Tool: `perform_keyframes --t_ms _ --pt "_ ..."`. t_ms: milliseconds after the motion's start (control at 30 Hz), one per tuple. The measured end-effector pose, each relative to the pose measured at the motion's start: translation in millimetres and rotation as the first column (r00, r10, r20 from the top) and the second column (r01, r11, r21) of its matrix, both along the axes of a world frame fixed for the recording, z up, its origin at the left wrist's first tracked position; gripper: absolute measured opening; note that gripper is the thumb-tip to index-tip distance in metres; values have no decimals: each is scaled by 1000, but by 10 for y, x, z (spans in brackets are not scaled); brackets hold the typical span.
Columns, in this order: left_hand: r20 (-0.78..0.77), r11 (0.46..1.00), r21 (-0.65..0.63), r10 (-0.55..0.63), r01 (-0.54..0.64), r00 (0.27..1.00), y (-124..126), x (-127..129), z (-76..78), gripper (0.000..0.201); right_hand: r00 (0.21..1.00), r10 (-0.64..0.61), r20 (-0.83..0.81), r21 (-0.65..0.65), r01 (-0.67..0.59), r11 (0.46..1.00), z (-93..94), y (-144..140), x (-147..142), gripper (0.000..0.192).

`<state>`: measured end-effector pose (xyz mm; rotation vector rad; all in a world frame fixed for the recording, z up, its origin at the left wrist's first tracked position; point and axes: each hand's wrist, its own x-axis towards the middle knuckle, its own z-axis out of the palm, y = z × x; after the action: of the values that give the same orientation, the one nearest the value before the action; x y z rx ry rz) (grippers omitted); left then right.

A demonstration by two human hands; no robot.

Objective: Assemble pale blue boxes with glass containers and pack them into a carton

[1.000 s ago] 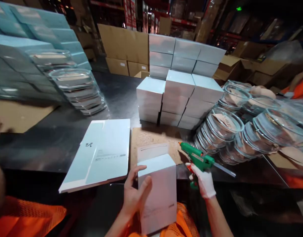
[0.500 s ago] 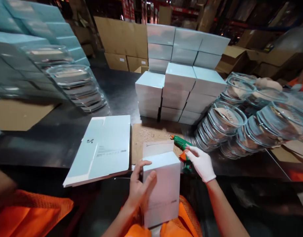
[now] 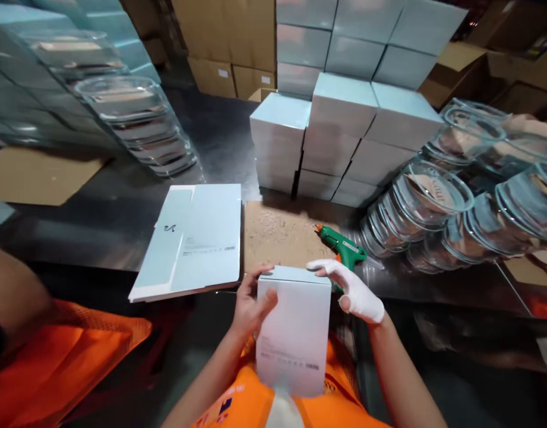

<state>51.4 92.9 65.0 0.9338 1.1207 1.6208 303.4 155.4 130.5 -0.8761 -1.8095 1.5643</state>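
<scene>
My left hand [image 3: 254, 303] is bare and grips the left side of a white carton [image 3: 293, 333], thumb on the front face and fingers behind. The carton stands upright against my body, with small printing low on its front. Its top flap [image 3: 295, 274] lies folded down. My right hand [image 3: 351, 291], in a white glove with bare fingertips, rests its fingers on the flap's right end; the thumb stays apart from the carton. Just beyond that hand, a green glue gun [image 3: 342, 245] with an orange nozzle lies at the cardboard sheet's [image 3: 280, 235] right edge.
Flattened white cartons [image 3: 202, 238] lie left of the cardboard. White boxes [image 3: 340, 125] are stacked behind it. Clear round containers [image 3: 416, 208] stand piled at right, with another stack [image 3: 135, 125] at left. Another person's arm and orange vest [image 3: 90, 356] show at lower left.
The carton's raised flap, which had a thin glue line on it, has been folded down. My right hand has left the glue gun and moved left onto the flap. The view has tilted downward.
</scene>
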Motion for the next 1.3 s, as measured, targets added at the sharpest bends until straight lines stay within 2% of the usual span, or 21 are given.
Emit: perform_keyframes --t_ms 133,267,333,400,467,500,567,633,667,733,800,833,867,933,967,1067,1133,1167,1233,1267,1300 --pt "-117 999 -12 -47 46 992 -26 -10 32 44 983 32 182 299 -86 950 86 -34 -85 40" --pt "-124 997 -14 -80 79 989 -60 -1 51 43 978 91 185 346 -151 926 76 -29 -138 28" --pt "-125 997 9 -68 70 990 -78 -36 87 40 982 48 183 295 -101 950 38 -48 -84 40" --pt "-118 999 53 20 -14 993 -99 -111 171 34 985 -134 110 218 108 970 -30 -131 36 76" --pt "-75 973 119 205 -196 976 -113 -202 298 29 920 -389 44 107 383 918 -126 -310 169 96" --pt "-40 941 151 313 -303 949 -112 -235 365 27 887 -460 52 34 458 888 -182 -435 212 90" --pt "42 858 190 478 -477 877 -95 -239 472 28 896 -426 130 -131 441 888 -292 -716 208 68" --pt "121 826 175 522 -536 844 -65 -147 505 29 947 -290 138 -283 319 905 -359 -962 102 66" --pt "156 839 152 502 -523 851 -55 -78 487 29 948 -295 119 -314 318 895 -356 -1043 42 67" --pt "153 886 109 432 -450 889 -59 40 396 30 850 -517 102 -253 525 813 -249 -1091 -9 62" --pt "-57 923 147 366 -355 929 -95 57 286 34 673 -734 91 -100 740 666 -6 -1009 82 49" --pt "-227 933 199 342 -300 912 -116 17 249 34 644 -759 93 -10 763 646 150 -940 166 42" --pt "-400 943 251 307 -219 864 -131 -45 232 31 677 -727 111 82 723 686 313 -864 252 36" --pt "-644 945 326 236 -19 728 -135 -187 267 22 829 -521 204 243 472 847 603 -719 355 26" --pt "-712 936 344 204 81 672 -123 -245 310 39 881 -397 258 305 316 898 708 -655 350 25" --pt "-861 895 301 107 329 498 -59 -316 434 97 914 -105 392 421 -77 904 834 -512 164 36" --pt "-919 872 218 33 438 394 -36 -319 451 97 902 -14 431 454 -204 867 856 -413 81 48" --pt "-925 868 171 -21 466 379 -38 -323 437 88 906 -46 420 490 -183 852 892 -335 100 51" --pt "-890 884 74 -150 462 430 -54 -344 382 71 884 -331 331 620 61 782 1050 -74 270 56" --pt "-845 900 19 -218 435 488 -57 -353 349 66 800 -536 271 688 228 689 1170 119 406 57" --pt "-778 916 -41 -280 400 562 -46 -351 317 63 633 -744 213 758 374 534 1304 347 558 57"
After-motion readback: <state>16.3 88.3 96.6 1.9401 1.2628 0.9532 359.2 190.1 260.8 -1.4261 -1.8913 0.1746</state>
